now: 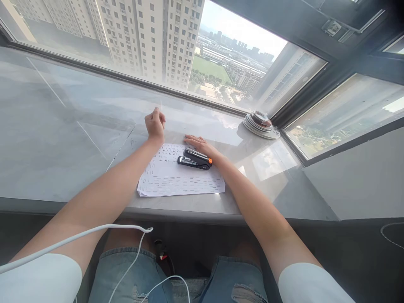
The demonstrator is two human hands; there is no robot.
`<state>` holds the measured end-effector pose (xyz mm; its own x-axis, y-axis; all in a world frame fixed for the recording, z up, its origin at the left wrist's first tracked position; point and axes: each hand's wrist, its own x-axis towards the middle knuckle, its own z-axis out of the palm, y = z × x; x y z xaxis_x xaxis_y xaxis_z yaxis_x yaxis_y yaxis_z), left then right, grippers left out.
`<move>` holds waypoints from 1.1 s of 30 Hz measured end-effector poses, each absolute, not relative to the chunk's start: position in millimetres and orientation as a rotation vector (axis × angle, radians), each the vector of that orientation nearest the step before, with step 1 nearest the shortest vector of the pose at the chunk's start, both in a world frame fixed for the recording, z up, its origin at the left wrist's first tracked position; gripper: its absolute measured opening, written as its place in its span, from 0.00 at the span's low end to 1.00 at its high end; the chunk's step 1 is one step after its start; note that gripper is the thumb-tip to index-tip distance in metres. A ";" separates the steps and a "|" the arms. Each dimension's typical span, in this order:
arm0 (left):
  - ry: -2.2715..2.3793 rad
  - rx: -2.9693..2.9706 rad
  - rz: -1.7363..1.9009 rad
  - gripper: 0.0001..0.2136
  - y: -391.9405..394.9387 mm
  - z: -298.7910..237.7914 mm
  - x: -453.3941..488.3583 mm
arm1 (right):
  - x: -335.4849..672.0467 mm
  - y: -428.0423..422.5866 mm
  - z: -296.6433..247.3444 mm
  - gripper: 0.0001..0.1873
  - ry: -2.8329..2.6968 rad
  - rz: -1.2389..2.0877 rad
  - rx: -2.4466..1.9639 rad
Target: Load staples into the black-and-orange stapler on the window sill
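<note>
Near the front edge of the counter (63,139), a grey marbled sill running below a wide window, a sheet of paper (176,179) is laid flat, its lower corners almost at the edge. Rows of short dark printed marks are seen across the sheet; the writing is too small to be read. A black stapler (195,159) with an orange tip at its right end is laid on the upper right part of the paper, its long axis roughly parallel to the front edge. No brand or label on the stapler can be made out.

The left hand (155,124) is closed into a loose fist just beyond the far left corner of the paper, resting on the counter, with the fingers curled inward; whether anything is enclosed cannot be told. The right hand (198,144) is laid flat, palm down, fingers extended and spread slightly, just behind the stapler and at the far edge of the sheet; nothing is gripped by it.

Toward the far right corner of the counter, beside the window frame, a stack of round plates (261,125) is set. A white cable (94,234) is draped across the person's lap below the front edge.
</note>
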<state>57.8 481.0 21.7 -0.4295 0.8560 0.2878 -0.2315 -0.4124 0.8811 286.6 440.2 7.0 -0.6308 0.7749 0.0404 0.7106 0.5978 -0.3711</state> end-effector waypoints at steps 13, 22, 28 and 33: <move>1.415 1.382 1.952 0.27 467.6 29.7 64.7 | 254.5 445.8 7.0 0.27 -2.643 0.466 -1.212; 1.423 1.446 1.939 0.27 465.3 29.8 63.4 | 258.3 456.2 -13.2 0.36 -2.510 0.459 -1.264; 1.343 1.412 1.940 0.28 464.1 31.0 62.6 | 274.9 449.3 -14.6 0.36 -2.532 0.416 -1.256; 1.375 1.368 1.952 0.28 467.5 29.8 60.5 | 309.8 440.9 -15.2 0.34 -2.529 0.389 -1.233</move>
<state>60.5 467.5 29.8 -0.4495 0.7474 0.4893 0.2090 -0.4445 0.8710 309.8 440.9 -15.2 -0.5865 0.7963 0.1479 0.7151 0.5949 -0.3671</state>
